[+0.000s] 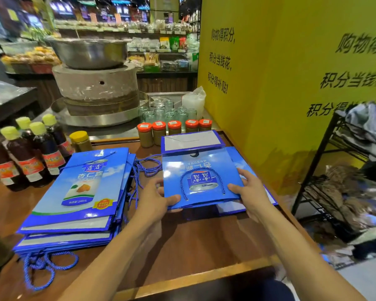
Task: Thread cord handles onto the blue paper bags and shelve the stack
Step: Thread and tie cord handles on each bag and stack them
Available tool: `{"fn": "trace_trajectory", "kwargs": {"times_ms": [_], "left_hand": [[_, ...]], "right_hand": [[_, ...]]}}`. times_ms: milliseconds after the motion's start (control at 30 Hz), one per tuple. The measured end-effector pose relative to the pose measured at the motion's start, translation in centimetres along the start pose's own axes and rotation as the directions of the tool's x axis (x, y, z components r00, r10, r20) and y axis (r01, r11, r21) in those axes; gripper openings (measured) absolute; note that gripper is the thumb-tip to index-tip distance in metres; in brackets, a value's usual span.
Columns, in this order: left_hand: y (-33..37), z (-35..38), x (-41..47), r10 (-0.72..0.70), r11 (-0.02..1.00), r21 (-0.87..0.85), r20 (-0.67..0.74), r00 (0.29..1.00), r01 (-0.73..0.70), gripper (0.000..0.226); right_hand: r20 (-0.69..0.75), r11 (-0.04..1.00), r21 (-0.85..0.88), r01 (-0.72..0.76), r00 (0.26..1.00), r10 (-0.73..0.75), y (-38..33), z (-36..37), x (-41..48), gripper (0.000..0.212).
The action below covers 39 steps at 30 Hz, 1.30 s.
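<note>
**A grocery shop's counter**

Shelves of packaged foods [161, 44] with price strips fill the back. A yellow wall [258, 83] carries printed slogans about shopping points. On the wooden counter [204, 246] stand yellow-capped bottles [30, 157] of dark liquid and orange-lidded jars [174, 131]. Behind them is a stone mill [96, 88] topped by a steel basin [89, 52].

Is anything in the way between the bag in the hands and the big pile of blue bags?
Only loose blue cords, lying on the table in the gap between the held bag and the pile. The left hand and right hand grip the bag directly.
</note>
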<state>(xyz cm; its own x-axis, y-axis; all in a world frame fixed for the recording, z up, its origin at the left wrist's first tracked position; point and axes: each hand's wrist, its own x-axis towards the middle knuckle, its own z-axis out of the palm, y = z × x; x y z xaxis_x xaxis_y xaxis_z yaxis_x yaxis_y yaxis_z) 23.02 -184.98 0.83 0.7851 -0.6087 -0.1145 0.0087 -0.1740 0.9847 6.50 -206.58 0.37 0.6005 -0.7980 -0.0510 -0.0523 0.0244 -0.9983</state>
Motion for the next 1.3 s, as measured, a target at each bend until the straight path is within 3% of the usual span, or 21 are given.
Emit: {"fn": "trace_trajectory", "kwargs": {"times_ms": [200,367,467,567,767,867,1000,1100,1167,1233,1300], "left_hand": [[-0.3,8.2,4.6,-0.038,0.994,0.105,0.036,0.999,0.034,0.054],[-2.4,13.9,6.2,-0.061,0.954,0.296,0.025,0.998,0.051,0.04],[-3.7,15.6,6.3,-0.04,0.91,0.414,0.008,0.999,0.033,0.045],[-4.8,16.3,5.9,0.01,0.862,0.507,-0.002,1.0,-0.007,0.052],[-4.2,16.4,4.2,0.073,0.784,0.61,0.099,0.992,-0.119,0.082],[-3.8,16.7,3.5,0.067,0.686,0.701,0.206,0.976,-0.195,0.082],[-4.0,16.9,3.6,0.08,0.597,0.776,0.194,0.978,-0.202,0.073],[-4.2,16.5,3.8,0.094,0.581,0.785,0.196,0.976,-0.213,0.067],[-4.5,16.4,4.1,0.112,0.588,0.778,0.191,0.975,-0.22,0.067],[-4.5,16.6,4.3,0.131,0.591,0.777,0.176,0.976,-0.22,0.062],[-4.4,17.0,4.5,0.126,0.556,0.802,0.178,0.976,-0.218,0.06]], "right_hand": [[-0.106,0.992,-0.088,-0.091,0.991,0.082,0.0,-6.4,5.2,0.048],[-0.257,0.932,-0.32,-0.168,0.963,0.085,2.4,-10.9,7.6,0.057],[-0.259,0.798,-0.572,-0.189,0.965,0.044,4.1,-12.2,7.2,0.055],[-0.19,0.662,-0.742,-0.104,0.98,-0.059,5.2,-12.3,6.6,0.053],[-0.122,0.61,-0.792,0.0,0.98,-0.159,6.8,-12.0,6.9,0.044],[-0.097,0.587,-0.809,0.028,0.979,-0.181,7.5,-12.3,7.0,0.035],[-0.052,0.637,-0.764,0.103,0.974,-0.219,8.5,-12.4,7.7,0.023],[0.014,0.663,-0.739,0.115,0.988,-0.155,8.0,-12.5,7.1,0.041],[0.105,0.665,-0.739,0.108,0.993,-0.045,7.5,-13.0,6.8,0.072],[0.188,0.569,-0.81,0.138,0.982,0.029,7.2,-13.5,6.7,0.097],[0.213,0.5,-0.847,0.178,0.977,0.013,7.4,-13.8,7.0,0.098]]}}
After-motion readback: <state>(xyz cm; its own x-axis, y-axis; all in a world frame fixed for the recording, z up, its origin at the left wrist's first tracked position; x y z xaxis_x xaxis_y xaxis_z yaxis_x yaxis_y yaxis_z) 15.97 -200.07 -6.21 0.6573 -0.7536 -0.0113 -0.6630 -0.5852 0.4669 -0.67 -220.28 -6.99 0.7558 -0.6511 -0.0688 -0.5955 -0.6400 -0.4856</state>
